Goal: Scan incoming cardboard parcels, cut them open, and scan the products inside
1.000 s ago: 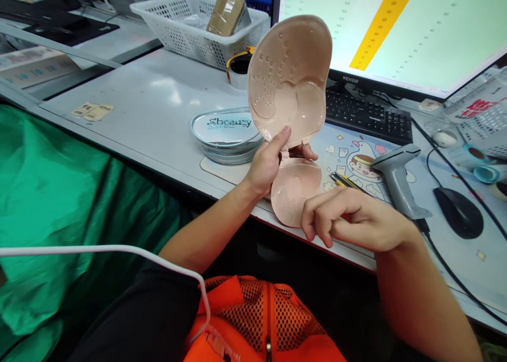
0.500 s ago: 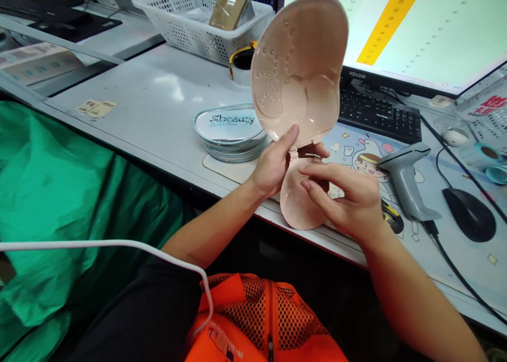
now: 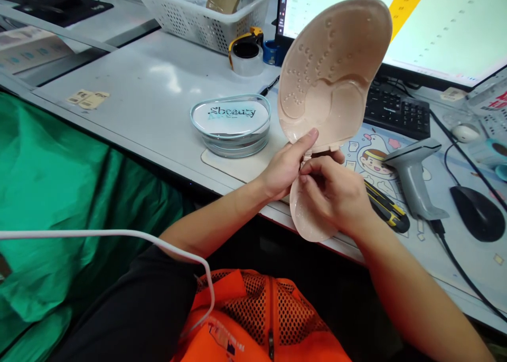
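Note:
A beige stick-on bra (image 3: 336, 82) is held up over the desk edge, its larger cup upright with raised dots and moulded pads on the inside. The other cup (image 3: 309, 219) hangs below, joined by small clasps near the middle. My left hand (image 3: 287, 164) grips the bra at this join, thumb on the upper cup's lower edge and fingers behind. At the top of the lower cup, my right hand (image 3: 332, 190) pinches close to the clasp; its fingertips partly cover what they hold. A clear oval case (image 3: 232, 124) with printed lettering stands left of my hands.
Behind are a white basket (image 3: 198, 21) with a parcel, a tape roll (image 3: 247, 58) and a monitor (image 3: 435, 39). To the right lie a yellow-black cutter (image 3: 386, 206), a barcode scanner (image 3: 414, 177), a keyboard (image 3: 396, 111) and a black mouse (image 3: 477, 213). A white cable (image 3: 158, 240) crosses my left arm.
The bra has shifted right in view and its upper cup leans more to the right. My right hand has moved up from the lower cup's face to the join, fingers now pinched.

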Demonstrator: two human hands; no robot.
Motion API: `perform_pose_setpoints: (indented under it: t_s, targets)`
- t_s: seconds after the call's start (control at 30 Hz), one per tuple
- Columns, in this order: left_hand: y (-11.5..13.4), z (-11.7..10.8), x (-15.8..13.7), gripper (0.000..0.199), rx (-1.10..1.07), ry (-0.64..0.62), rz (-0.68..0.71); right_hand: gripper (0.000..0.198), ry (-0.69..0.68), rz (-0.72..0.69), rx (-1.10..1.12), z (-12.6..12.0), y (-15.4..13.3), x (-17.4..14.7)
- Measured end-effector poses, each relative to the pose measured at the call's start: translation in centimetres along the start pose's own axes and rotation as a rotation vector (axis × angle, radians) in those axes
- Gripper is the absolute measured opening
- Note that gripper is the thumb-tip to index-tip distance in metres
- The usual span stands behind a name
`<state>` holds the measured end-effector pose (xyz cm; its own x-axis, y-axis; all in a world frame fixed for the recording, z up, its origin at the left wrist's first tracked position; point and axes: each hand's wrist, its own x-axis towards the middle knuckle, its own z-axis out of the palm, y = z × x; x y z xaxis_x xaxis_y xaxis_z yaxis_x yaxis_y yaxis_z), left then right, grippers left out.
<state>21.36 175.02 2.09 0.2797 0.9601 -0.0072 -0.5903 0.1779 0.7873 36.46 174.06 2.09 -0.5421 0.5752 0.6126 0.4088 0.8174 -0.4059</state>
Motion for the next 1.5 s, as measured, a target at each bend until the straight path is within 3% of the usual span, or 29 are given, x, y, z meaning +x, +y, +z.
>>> perform_pose_setpoints:
  t_s: [0.43, 0.67, 0.73, 0.83, 0.9, 0.97, 1.07, 1.13, 1.3, 1.5]
  targets:
    - [-0.2, 0.3, -0.1, 0.031, -0.048, -0.019, 0.057, 0.010, 0.052, -0.049, -0.004, 0.5, 0.3, 0.0]
    - [0.4, 0.2, -0.2, 0.034, -0.189, 0.014, 0.059, 0.028, 0.095, 0.110, 0.210, -0.4, -0.5, -0.5]
    - [0.8, 0.2, -0.4, 0.035, -0.217, 0.029, 0.064, 0.026, 0.173, 0.163, 0.199, -0.9, -0.7, -0.6]
    - [1.3, 0.0, -0.7, 0.040, -0.176, 0.021, 0.073, 0.020, 0.406, 0.266, 0.131, -1.5, -0.3, -0.4]
    - [1.6, -0.3, -0.7, 0.047, -0.125, 0.008, 0.122, 0.027, 0.478, 0.354, 0.151, -1.8, 0.2, -0.1]
    - [1.7, -0.5, -0.6, 0.053, -0.095, 0.010, 0.210, 0.038, 0.360, 0.452, 0.272, -2.2, 0.8, 0.3]
    - [1.8, -0.8, -0.5, 0.055, -0.115, 0.045, 0.319, 0.046, -0.084, 0.572, 0.461, -2.5, 1.0, 0.7]
    - [1.9, -0.9, -0.5, 0.054, -0.135, 0.082, 0.328, 0.045, -0.282, 0.601, 0.515, -2.6, 0.8, 0.8]
    - [2.0, -0.3, -0.9, 0.048, -0.073, 0.196, 0.278, 0.035, -0.290, 0.642, 0.534, -2.7, 0.4, 0.7]
    - [1.6, 0.2, -1.3, 0.044, 0.033, 0.160, 0.379, 0.027, -0.279, 0.672, 0.514, -3.2, 0.2, 1.1]
